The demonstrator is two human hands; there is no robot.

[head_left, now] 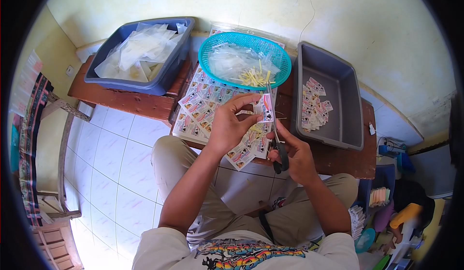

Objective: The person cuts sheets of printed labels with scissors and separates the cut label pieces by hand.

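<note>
Between the thumb and fingers of my left hand (234, 122) is a small printed label (264, 108), held upright over the bench. My right hand (295, 156) has its fingers in the black handles of a pair of scissors (281, 155), whose blades point away from me along the label's right edge. Beneath my hands lie printed label sheets (208, 93), some overlapping. Just beyond the scissor tips stands a turquoise basket (205, 64) with clear plastic pieces and thin yellowish strips (253, 78). Cut labels (315, 108) lie inside a grey tray (344, 101) on the right.
A blue-grey tub (169, 72) with translucent plastic bags stands at the left on a brown wooden bench (121, 96). My legs are below the bench, over the tiled floor (111, 154). Another person (411, 212) is at the lower right, near a blue crate.
</note>
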